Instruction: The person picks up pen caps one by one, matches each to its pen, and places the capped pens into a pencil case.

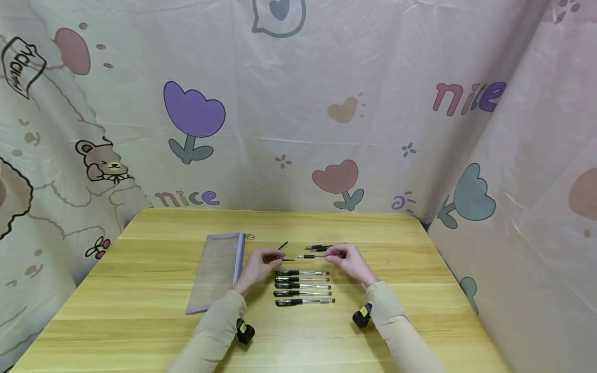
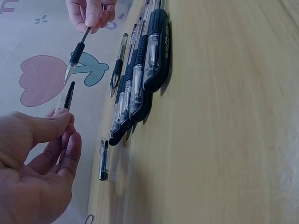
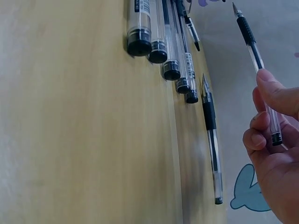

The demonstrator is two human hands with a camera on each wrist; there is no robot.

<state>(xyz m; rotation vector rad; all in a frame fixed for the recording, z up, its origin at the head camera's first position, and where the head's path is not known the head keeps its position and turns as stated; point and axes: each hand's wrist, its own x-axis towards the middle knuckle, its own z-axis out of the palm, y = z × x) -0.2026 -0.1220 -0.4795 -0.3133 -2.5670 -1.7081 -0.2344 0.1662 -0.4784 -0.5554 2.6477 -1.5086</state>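
Observation:
My left hand [image 1: 257, 268] pinches a pen cap [image 2: 68, 95] between thumb and fingers, its black clip showing in the left wrist view. Opposite it, my right hand [image 1: 351, 262] grips an uncapped gel pen [image 3: 252, 46] by the clear barrel. The pen's tip points left at the cap, and a small gap separates them. Below the hands, several capped gel pens [image 1: 302, 293] lie in a row, one under another. Behind the held pen lies an uncapped pen [image 3: 212, 140]. A loose cap [image 2: 103, 161] rests on the table beyond my left hand.
A mesh zip pouch [image 1: 215, 274] with purple edging lies flat to the left of my left hand. The wooden table [image 1: 140, 321] meets a printed curtain [image 1: 270, 171] at the back and both sides.

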